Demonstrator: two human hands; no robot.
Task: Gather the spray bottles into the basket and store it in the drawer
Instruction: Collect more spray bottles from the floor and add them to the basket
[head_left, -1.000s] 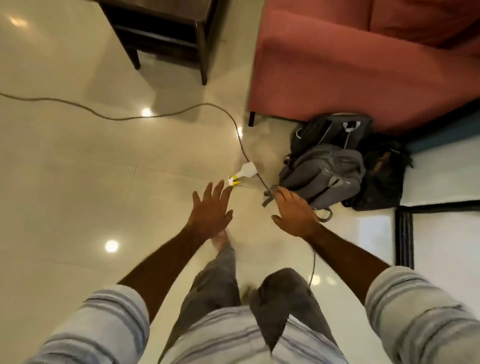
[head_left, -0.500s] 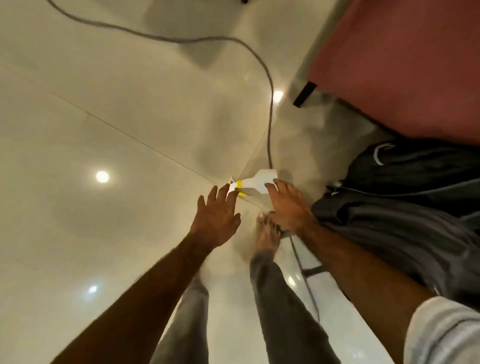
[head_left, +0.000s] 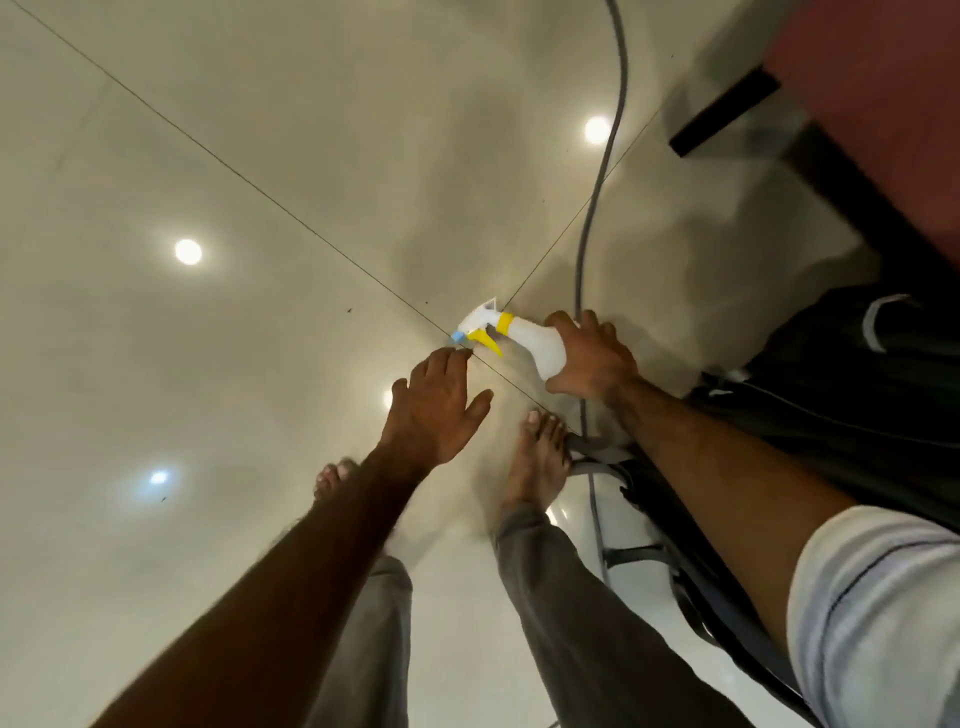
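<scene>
A: Where is the bottle?
B: The white plastic spray bottle with yellow trigger and collar lies on the glossy cream tile floor, nozzle toward 9 o'clock, at a crossing of grout lines.
A: State of the hands?
B: Right hand is wrapped around the bottle's body. Left hand is unclenched, fingers spread, grasping nothing, just at 7 o'clock of the nozzle.
A: Surroundings?
B: Grey cable runs from 12 o'clock past the bottle; dark backpacks at 3 o'clock; a bare foot near the bottle.
</scene>
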